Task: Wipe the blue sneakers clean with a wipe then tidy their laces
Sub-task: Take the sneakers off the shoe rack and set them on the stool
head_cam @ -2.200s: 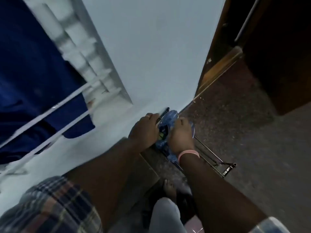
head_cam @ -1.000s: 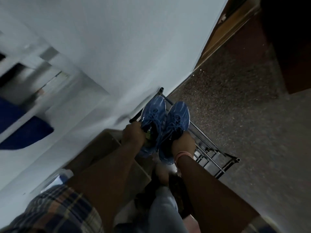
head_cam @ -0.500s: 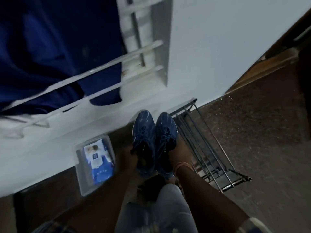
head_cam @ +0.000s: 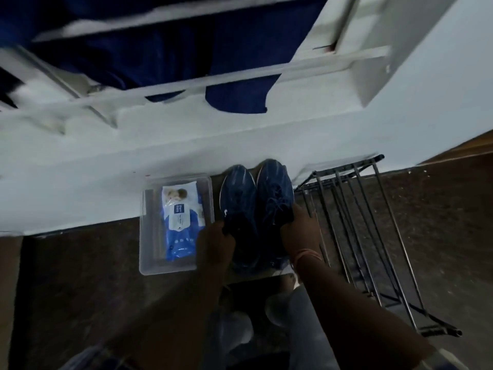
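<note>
Now both hands grip the 2 blue sneakers, left hand (head_cam: 214,243) and right hand (head_cam: 300,229) each curled round 1 collar.

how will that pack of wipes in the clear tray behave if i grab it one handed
The wipes pack looks like a soft film pouch, so it will probably flex and sag rather than stay stiff. Its glossy wrapper may be slippery. It lies loose in the clear tray, so it should lift out freely.

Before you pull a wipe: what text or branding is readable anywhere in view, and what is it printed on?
"mee mee", roughly, on the dark blue square label of the wipes pack in the clear plastic tray; blurred, so uncertain.
Smaller print on the pack beside that label: too blurred to read.
Blue sneakers: a small white mark on the side, unreadable.
</note>
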